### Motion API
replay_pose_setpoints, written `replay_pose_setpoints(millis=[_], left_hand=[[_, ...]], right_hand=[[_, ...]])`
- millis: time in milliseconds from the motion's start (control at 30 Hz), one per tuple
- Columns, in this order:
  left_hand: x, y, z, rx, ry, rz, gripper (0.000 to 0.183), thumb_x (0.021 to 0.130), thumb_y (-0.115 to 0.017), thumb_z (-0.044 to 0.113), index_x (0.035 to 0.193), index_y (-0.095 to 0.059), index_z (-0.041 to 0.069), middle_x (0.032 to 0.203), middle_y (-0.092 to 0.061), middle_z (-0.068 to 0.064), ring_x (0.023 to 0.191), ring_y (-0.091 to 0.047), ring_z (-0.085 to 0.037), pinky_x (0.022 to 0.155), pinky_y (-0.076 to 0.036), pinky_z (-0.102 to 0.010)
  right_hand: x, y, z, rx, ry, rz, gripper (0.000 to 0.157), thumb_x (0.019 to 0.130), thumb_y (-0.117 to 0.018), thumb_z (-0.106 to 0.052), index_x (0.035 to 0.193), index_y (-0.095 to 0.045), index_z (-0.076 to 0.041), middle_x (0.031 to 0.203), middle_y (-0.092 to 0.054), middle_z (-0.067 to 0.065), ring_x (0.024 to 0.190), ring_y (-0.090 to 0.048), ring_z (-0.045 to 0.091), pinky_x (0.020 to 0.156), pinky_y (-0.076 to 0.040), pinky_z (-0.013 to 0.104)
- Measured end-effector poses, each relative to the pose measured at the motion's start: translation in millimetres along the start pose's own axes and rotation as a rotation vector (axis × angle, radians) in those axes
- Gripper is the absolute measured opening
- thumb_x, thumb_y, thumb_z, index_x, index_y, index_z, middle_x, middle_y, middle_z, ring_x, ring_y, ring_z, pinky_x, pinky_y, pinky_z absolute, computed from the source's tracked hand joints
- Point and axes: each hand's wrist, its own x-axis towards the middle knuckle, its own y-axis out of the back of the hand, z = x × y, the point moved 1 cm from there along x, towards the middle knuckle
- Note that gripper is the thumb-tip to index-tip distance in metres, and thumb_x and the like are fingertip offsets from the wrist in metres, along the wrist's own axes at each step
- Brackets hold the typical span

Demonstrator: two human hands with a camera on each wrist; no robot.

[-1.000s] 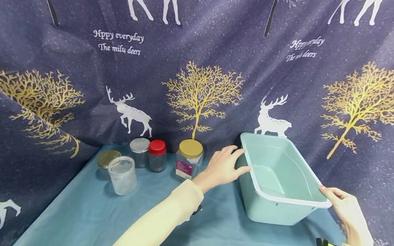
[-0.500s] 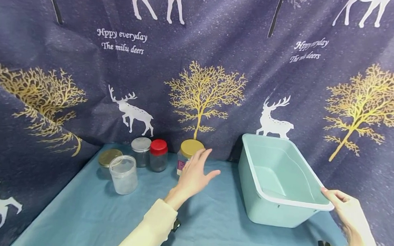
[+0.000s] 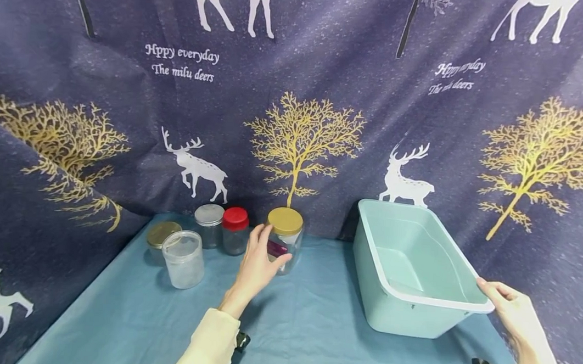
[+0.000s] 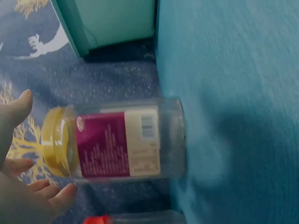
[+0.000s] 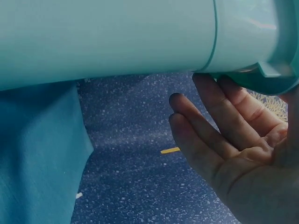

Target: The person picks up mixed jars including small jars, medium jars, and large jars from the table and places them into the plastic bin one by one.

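Note:
My left hand [image 3: 256, 264] is at the left front side of a clear plastic jar [image 3: 285, 221] with a gold lid, its thumb and fingers spread. In the left wrist view, the jar [image 4: 117, 143] shows a purple and white label, and a gap separates the hand [image 4: 28, 191] from it. At the right, my right hand [image 3: 516, 317] pinches the rim of a light green plastic basin [image 3: 374, 258], thumb on top. The right wrist view has the fingers [image 5: 229, 116] under the rim of the basin [image 5: 117, 37]. The basin's visible inside holds nothing.
Left of the gold-lidded jar stand a red-lidded jar [image 3: 234, 234], a silver-lidded jar [image 3: 208, 227], another gold-lidded jar [image 3: 162, 234] and a lidless frosted jar [image 3: 183, 261]. Blue cloth [image 3: 314, 320] covers the table. A patterned curtain [image 3: 337, 58] hangs behind.
My left hand has left the basin's left rim and moved left, passing before the gold-lidded jar to its left side. My right hand stays on the basin's rim.

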Motion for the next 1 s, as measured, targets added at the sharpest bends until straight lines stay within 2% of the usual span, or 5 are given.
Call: replay_pose_setpoints(millis=[200, 433, 533, 667, 1000], left_hand=[[6.0, -1.5, -16.7, -0.067, 0.063, 0.011, 0.099, 0.078, -0.084, 0.036, 0.153, -0.027, 0.006, 0.152, -0.024, -0.020, 0.138, -0.030, -0.036, 0.107, -0.032, -0.054], [14.5, -15.7, -28.1, -0.202, 0.158, 0.005, 0.109, 0.073, -0.087, 0.035, 0.155, -0.020, 0.011, 0.151, -0.025, -0.018, 0.138, -0.031, -0.035, 0.107, -0.032, -0.055], [18.9, -23.7, -33.8, -0.243, 0.210, 0.003, 0.112, 0.072, -0.088, 0.035, 0.156, -0.017, 0.013, 0.153, -0.024, -0.020, 0.139, -0.030, -0.036, 0.106, -0.032, -0.055], [24.0, -33.6, -39.8, -0.257, 0.243, 0.012, 0.114, 0.071, -0.089, 0.035, 0.156, -0.017, 0.011, 0.152, -0.027, -0.023, 0.138, -0.031, -0.037, 0.107, -0.031, -0.054], [25.6, -51.6, -41.5, -0.272, 0.295, 0.101, 0.110, 0.067, -0.091, 0.030, 0.151, -0.023, 0.006, 0.144, -0.039, -0.024, 0.133, -0.039, -0.037, 0.108, -0.032, -0.050]], right_hand=[[2.8, -0.7, 0.2, -0.011, 0.029, 0.016, 0.036, 0.098, -0.056, -0.043, 0.096, -0.075, -0.013, 0.080, -0.068, -0.018, 0.079, -0.052, -0.010, 0.069, -0.033, 0.014], [-0.8, -1.5, 4.2, 0.036, 0.012, 0.021, 0.036, 0.098, -0.057, -0.043, 0.097, -0.076, -0.012, 0.081, -0.067, -0.022, 0.082, -0.049, -0.013, 0.081, -0.032, 0.019], [-1.0, -0.7, 4.7, 0.063, -0.013, 0.008, 0.037, 0.097, -0.057, -0.045, 0.097, -0.076, -0.013, 0.082, -0.065, -0.024, 0.083, -0.047, -0.015, 0.100, -0.031, 0.039], [-0.3, 0.6, 4.6, 0.103, -0.026, -0.009, 0.041, 0.096, -0.057, -0.048, 0.101, -0.074, -0.011, 0.084, -0.065, -0.024, 0.085, -0.045, -0.015, 0.102, -0.020, 0.065], [-1.5, -1.3, 3.3, 0.082, -0.025, 0.003, 0.041, 0.097, -0.057, -0.046, 0.102, -0.075, -0.010, 0.083, -0.067, -0.021, 0.085, -0.046, -0.015, 0.101, -0.025, 0.052]])
